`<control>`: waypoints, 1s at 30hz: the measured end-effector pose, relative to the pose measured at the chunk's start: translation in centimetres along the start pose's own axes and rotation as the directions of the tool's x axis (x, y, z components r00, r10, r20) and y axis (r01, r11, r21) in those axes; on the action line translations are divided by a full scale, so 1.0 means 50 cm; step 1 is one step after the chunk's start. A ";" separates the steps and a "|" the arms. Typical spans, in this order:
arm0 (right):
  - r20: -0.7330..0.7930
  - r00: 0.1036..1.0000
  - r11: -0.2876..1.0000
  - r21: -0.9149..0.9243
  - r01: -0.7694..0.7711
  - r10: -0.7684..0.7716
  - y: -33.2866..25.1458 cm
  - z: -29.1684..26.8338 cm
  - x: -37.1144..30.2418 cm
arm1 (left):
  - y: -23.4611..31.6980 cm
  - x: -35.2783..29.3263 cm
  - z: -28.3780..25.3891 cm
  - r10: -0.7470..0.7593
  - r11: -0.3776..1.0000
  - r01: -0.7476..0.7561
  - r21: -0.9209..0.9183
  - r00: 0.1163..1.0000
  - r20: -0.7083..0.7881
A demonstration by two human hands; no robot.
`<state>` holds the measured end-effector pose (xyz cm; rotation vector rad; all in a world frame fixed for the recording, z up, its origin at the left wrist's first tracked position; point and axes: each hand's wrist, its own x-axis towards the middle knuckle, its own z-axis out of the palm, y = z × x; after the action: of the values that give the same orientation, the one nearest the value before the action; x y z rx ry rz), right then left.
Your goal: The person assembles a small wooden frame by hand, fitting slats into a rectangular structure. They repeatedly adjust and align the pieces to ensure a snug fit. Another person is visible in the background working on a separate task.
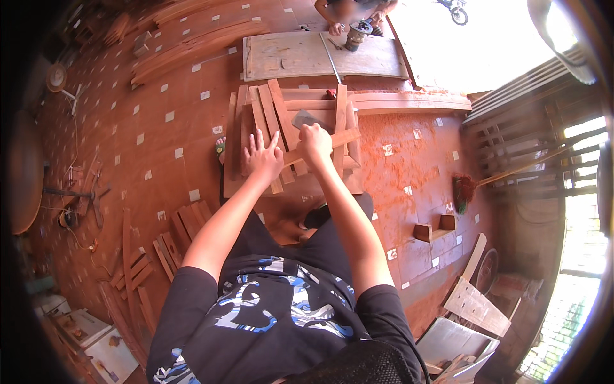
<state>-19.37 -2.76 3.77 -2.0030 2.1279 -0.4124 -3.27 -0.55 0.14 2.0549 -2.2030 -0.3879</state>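
Observation:
My left hand (pixel 263 157) lies with its fingers spread on the reddish wooden slats (pixel 266 105), which sit side by side on a low bench. Its thumb side is close to a short wooden strip (pixel 346 137) that runs crosswise over the bench. Over that strip my right hand (pixel 315 144) is closed, and a flat grey scraper-like blade (pixel 306 119) sticks out from its far side. The handle is hidden in the fist. Just right of this hand another slat (pixel 341 118) points away from me.
Beyond the bench, a person (pixel 358 11) works at a worn board table (pixel 288 56) holding a dark cup-shaped container (pixel 357 37). Long planks (pixel 198 48) lie at the far left. A broom (pixel 464 191), a small wooden frame (pixel 436 229) and wood shavings are on the right floor.

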 end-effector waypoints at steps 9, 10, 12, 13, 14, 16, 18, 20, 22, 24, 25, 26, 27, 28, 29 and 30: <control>0.000 0.999 0.970 0.238 0.040 -0.041 -0.041 0.014 -0.028 | 0.000 0.002 -0.013 -0.026 0.999 0.028 -0.034 0.998 0.061; -0.019 1.000 0.976 0.218 -0.009 0.014 -0.024 0.020 -0.017 | 0.001 0.004 -0.012 -0.014 1.000 0.015 -0.026 0.999 0.051; -0.142 0.989 0.996 -0.071 -0.059 0.048 0.025 0.003 0.004 | 0.010 0.000 -0.028 -0.030 0.999 0.028 0.022 0.995 0.090; -0.167 0.979 0.990 -0.058 -0.126 0.115 0.062 -0.002 0.022 | 0.015 0.001 -0.031 -0.025 1.000 0.023 0.020 0.995 0.092; -0.165 0.971 0.980 -0.069 -0.187 0.174 0.094 -0.012 0.035 | 0.016 0.002 -0.030 -0.026 1.000 0.025 0.018 0.995 0.095; -0.197 0.945 0.956 -0.082 -0.281 0.261 0.136 -0.034 0.047 | 0.005 0.000 -0.018 -0.017 1.000 0.016 0.007 0.998 0.065; -0.029 0.936 0.922 0.181 -0.341 0.351 0.146 -0.062 0.050 | -0.001 -0.004 -0.015 -0.022 0.999 0.023 -0.037 0.999 0.033; -0.064 0.960 0.952 0.164 -0.260 0.273 0.143 -0.058 0.042 | -0.002 -0.006 -0.009 -0.027 0.999 0.028 -0.026 0.999 0.026; -0.130 0.991 0.999 -0.005 -0.043 0.042 0.138 -0.043 0.031 | 0.000 0.001 0.002 -0.015 1.000 0.015 0.001 1.000 0.002; -0.119 0.993 0.999 -0.047 -0.024 0.018 0.111 -0.030 0.020 | 0.004 -0.001 -0.006 -0.025 1.000 0.024 0.009 0.999 0.022; -0.109 0.994 1.000 -0.026 -0.012 0.009 0.102 -0.028 0.015 | 0.008 -0.002 -0.010 -0.029 0.999 0.029 0.013 0.999 0.033; -0.105 0.994 1.000 0.001 -0.001 0.001 0.094 -0.021 0.014 | 0.008 0.000 -0.012 -0.032 0.999 0.031 0.017 0.999 0.043; -0.170 0.984 0.998 -0.005 0.056 -0.056 0.088 -0.014 0.010 | 0.009 0.001 -0.013 -0.033 0.999 0.032 0.021 0.998 0.054; -0.145 0.988 0.993 0.093 0.075 -0.061 0.080 -0.006 0.004 | 0.011 0.002 -0.014 -0.033 0.999 0.032 0.025 0.997 0.065; -0.122 0.990 0.977 0.190 0.095 -0.073 0.061 0.002 -0.003 | 0.010 0.002 -0.016 -0.041 0.999 0.039 0.030 0.997 0.068; -0.098 0.992 0.953 0.284 0.109 -0.084 0.042 0.008 -0.013 | 0.006 0.004 -0.009 -0.029 0.999 0.028 0.015 0.998 0.052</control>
<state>-21.16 -2.02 2.69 -1.9549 1.8883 -0.7880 -3.46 -0.77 0.65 2.1090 -2.2140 -0.4349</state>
